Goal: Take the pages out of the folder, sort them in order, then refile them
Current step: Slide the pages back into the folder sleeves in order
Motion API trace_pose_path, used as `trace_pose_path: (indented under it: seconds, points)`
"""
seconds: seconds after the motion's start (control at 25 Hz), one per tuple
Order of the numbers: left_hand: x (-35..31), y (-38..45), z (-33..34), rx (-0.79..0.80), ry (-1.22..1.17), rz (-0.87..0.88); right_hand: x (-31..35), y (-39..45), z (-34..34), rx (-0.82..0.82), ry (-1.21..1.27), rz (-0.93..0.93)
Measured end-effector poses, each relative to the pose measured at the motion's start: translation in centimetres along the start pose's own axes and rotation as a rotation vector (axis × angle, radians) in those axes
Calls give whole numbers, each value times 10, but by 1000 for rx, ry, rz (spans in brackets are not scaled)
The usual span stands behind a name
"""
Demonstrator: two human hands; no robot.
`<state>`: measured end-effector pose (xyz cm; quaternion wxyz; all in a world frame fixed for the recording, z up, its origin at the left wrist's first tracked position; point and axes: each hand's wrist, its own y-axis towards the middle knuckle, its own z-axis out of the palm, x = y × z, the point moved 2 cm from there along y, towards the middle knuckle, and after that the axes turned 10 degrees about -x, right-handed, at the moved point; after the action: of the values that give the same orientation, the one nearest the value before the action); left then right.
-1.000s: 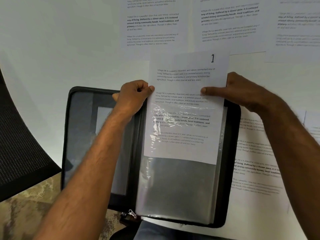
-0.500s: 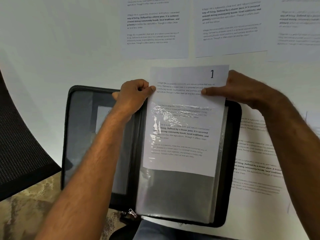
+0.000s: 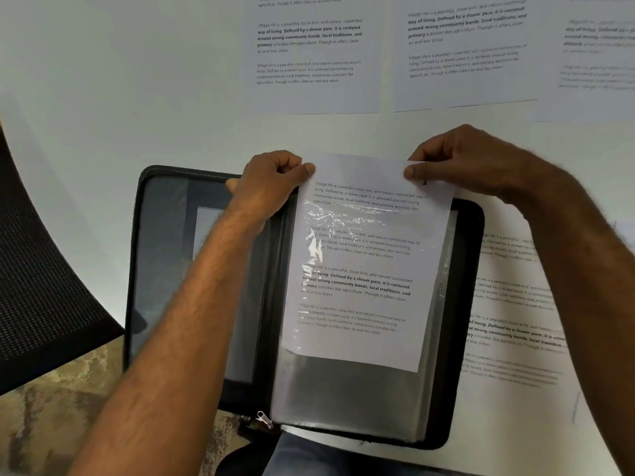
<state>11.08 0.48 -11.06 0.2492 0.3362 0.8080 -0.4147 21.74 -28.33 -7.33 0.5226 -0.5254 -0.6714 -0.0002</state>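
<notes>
From the head view, your left hand (image 3: 271, 182) pinches the top left corner of the printed page (image 3: 364, 269) between thumb and curled fingers, and your right hand (image 3: 460, 159) pinches its top right corner the same way, covering most of the page number there. The page sits partway inside a clear plastic sleeve (image 3: 343, 393) on the right half of the open black zip folder (image 3: 464, 321); its upper part stands out above the sleeve's mouth, and its lower edge shows through the plastic well short of the sleeve's bottom. The folder lies open on the white counter (image 3: 103, 132), its near edge overhanging toward your lap, with the zipper pull (image 3: 264, 419) at the bottom of the spine. More printed pages lie flat on the counter: a row beyond the folder (image 3: 316, 53) and one just right of it (image 3: 515, 321), partly tucked under the folder's edge. A dark mesh chair (image 3: 41, 286) stands at your left.
</notes>
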Motion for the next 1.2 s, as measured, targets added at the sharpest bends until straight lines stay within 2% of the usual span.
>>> trace_pose_path:
  seconds: [0.44, 0.64, 0.84, 1.2]
  points:
    - [2, 3, -8, 134, 153, 56, 18, 18, 20, 44, -144, -90]
    - [3, -2, -10, 121, 23, 83, 25, 18, 22, 161, -238, -108]
    - [-2, -7, -11, 111, 100, 108, 33, 15, 32, 289, -337, -107]
    - [-2, -8, -12, 188, 126, 131, 52, 7, 52, 379, -537, -120]
